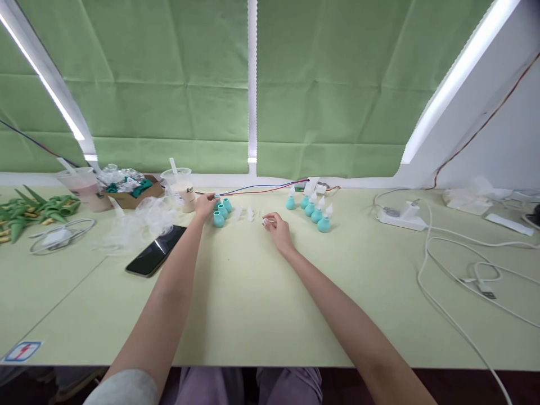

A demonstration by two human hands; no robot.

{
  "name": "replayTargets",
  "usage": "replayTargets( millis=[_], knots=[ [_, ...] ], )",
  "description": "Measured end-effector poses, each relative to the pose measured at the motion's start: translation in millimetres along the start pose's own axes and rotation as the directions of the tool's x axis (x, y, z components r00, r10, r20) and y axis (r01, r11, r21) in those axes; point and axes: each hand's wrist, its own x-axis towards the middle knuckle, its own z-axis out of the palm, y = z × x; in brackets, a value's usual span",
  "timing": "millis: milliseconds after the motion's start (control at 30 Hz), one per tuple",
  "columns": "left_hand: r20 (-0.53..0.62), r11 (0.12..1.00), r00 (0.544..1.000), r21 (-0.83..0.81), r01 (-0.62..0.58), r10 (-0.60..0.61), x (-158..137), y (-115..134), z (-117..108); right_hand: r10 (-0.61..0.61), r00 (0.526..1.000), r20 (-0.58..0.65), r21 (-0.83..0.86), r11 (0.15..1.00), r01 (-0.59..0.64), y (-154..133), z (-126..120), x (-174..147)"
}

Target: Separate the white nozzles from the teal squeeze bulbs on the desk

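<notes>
"Near the middle of the table [230, 309], what have you got in your grip?"

"My right hand [277, 229] pinches a small white piece [265, 221] at the fingertips, low over the surface; whether it touches down, I can't tell. My left hand [205, 205] has its fingers on a teal bottle [217, 196] at the back of the left cluster, though I can't tell whether they close round it or only touch it."

"What stands about them?"

"Other open bottles [218, 219] stand upright just beside my left hand. Loose white pieces [250, 214] lie between my two hands. Off to my right are tipped bottles [316, 216], teal below with pointed white tops."

"And how do you handle this well?"

"I'd keep the right pinch light but sure, since so small a piece could slip or flick away. On the left, I'd hold low on the wall, leaving the mouth free, without squeezing in case it's soft. With neighbours so close, any lift should go straight up, or I might topple one."
</notes>
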Motion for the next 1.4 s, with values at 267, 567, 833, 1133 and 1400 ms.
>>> replayTargets(
  millis=[267,567,833,1133,1400],
  knots=[
    [0.059,0.995,0.997,0.085,-0.045,0.040,-4.3,-0.9,-21.7,0.059,0.998,0.009,-0.002,0.998,-0.059,-4.4,0.2,-3.5],
    [-0.229,0.931,0.906,-0.003,-0.366,0.356,-110.3,66.4,-14.3,0.172,0.973,-0.155,0.339,0.934,-0.111,-11.4,7.6,-3.1],
    [0.236,0.939,0.933,-0.279,-0.203,0.272,-174.6,77.8,19.9,0.069,0.997,-0.031,0.147,0.987,-0.064,-19.3,30.7,-23.4],
    [0.209,0.971,0.952,-0.136,-0.197,0.223,-172.3,70.0,12.2,0.106,0.994,-0.021,0.006,0.994,-0.106,-18.7,28.2,-24.5],
    [0.200,0.982,0.962,-0.055,-0.181,0.188,-175.5,76.4,8.0,-0.048,0.997,-0.064,-0.061,0.997,0.044,-31.2,33.0,-35.1]
  ],
)
